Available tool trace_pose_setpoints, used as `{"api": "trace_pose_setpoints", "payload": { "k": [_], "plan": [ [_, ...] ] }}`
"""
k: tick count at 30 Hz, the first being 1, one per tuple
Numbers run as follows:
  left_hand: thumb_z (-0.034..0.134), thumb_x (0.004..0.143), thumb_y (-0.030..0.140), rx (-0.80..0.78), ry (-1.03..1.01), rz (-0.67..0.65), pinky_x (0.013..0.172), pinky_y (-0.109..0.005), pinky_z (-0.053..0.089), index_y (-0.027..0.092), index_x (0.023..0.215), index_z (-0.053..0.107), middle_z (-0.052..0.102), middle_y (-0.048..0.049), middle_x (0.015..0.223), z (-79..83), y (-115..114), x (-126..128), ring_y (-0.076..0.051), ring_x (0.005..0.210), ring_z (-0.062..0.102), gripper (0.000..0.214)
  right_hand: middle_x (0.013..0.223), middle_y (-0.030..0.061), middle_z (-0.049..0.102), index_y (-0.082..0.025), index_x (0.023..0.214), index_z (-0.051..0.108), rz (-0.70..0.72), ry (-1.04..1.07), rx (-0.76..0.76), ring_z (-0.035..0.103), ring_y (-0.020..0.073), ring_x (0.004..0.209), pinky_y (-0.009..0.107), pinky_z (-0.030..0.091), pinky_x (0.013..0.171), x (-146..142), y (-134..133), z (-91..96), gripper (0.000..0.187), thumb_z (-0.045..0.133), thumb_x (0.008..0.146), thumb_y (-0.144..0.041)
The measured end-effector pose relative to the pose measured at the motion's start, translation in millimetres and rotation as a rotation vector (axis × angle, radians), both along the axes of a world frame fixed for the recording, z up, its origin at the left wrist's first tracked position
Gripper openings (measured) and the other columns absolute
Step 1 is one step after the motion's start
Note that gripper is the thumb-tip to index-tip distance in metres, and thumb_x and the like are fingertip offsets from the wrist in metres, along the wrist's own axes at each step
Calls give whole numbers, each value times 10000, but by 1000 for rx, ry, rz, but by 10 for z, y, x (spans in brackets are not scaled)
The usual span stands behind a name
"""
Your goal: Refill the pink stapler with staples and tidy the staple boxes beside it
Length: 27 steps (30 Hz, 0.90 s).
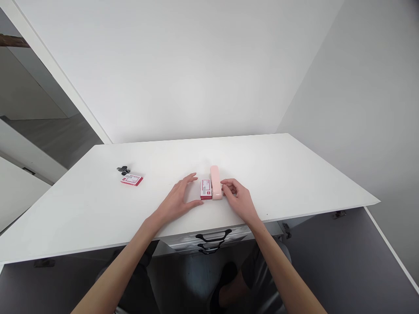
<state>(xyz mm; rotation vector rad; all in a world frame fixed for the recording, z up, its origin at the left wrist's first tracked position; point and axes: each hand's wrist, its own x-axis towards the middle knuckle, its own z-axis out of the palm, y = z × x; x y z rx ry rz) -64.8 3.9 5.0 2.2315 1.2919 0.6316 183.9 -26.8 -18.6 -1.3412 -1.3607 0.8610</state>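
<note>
A pale pink stapler lies on the white table, pointing away from me. A small red-and-white staple box sits right against its left side. My left hand rests flat on the table just left of the box, fingers spread and open, thumb near the box's front corner. My right hand is at the stapler's right side, its fingers curled and touching the stapler's near end.
A second red-and-white staple box lies at the table's left, with a black binder clip just behind it. Under the table's front edge are drawers with black handles. White walls close in behind and to the right.
</note>
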Motion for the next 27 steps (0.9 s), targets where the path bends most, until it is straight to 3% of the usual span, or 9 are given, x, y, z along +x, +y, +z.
{"api": "trace_pose_setpoints", "payload": {
  "k": [3, 6, 10, 13, 17, 21, 23, 27],
  "plan": [
    [630, 928, 578, 114, -1, 108, 1174, -479, 404, 296, 1496, 432, 526, -90, 1549, 31, 22, -178, -295, 1424, 494, 664, 1017, 72, 758, -232, 1075, 705, 3, 3, -12, 681, 229, 909, 355, 531, 793, -2, -11, 16, 291, 559, 953, -451],
    [550, 969, 555, 310, 10, 396, 1192, -495, 364, 224, 1400, 521, 584, -128, 1441, 86, 83, -461, -308, 1383, 504, 544, 1007, 73, 758, -235, 1068, 707, 2, 5, -13, 684, 233, 909, 358, 533, 795, -3, -16, 24, 286, 560, 951, -449],
    [632, 875, 572, 377, 161, 829, 1189, -583, 300, 141, 1450, 462, 463, -221, 1485, 114, 167, -864, -417, 1430, 384, 739, 1008, 72, 762, -237, 1067, 708, -2, 6, -16, 689, 233, 912, 361, 536, 802, -2, -14, 18, 276, 573, 946, -445],
    [658, 820, 604, 307, 237, 979, 1180, -610, 277, 95, 1506, 376, 422, -268, 1511, 85, 196, -1077, -467, 1442, 344, 900, 1004, 70, 761, -238, 1071, 707, -1, 7, -19, 687, 230, 901, 360, 535, 802, -3, -11, 11, 285, 571, 945, -455],
    [607, 852, 628, 225, 231, 966, 1166, -640, 277, 71, 1514, 345, 551, -269, 1420, 67, 193, -1203, -489, 1437, 346, 904, 994, 65, 757, -242, 1067, 707, -1, 2, -20, 683, 228, 887, 357, 530, 794, -5, -8, 3, 282, 568, 944, -455],
    [604, 893, 602, 240, 174, 895, 1164, -648, 302, 81, 1507, 349, 591, -237, 1397, 105, 135, -1125, -475, 1425, 381, 846, 996, 68, 757, -239, 1063, 711, -4, 4, -12, 681, 231, 894, 363, 530, 796, -6, -5, -3, 278, 573, 942, -447],
    [627, 892, 596, 251, 66, 793, 1139, -589, 385, 126, 1501, 357, 575, -205, 1427, 129, 76, -986, -424, 1388, 460, 816, 1000, 66, 756, -240, 1058, 711, 0, 2, -10, 679, 232, 905, 362, 530, 802, -6, -5, -4, 274, 571, 942, -444],
    [661, 896, 562, 221, -114, 406, 1095, -475, 470, 234, 1483, 368, 539, -142, 1487, 202, -65, -537, -304, 1305, 585, 734, 1001, 67, 756, -237, 1069, 708, 3, 4, -11, 682, 228, 895, 366, 534, 803, -3, -6, -5, 275, 570, 944, -441]
  ]
}}
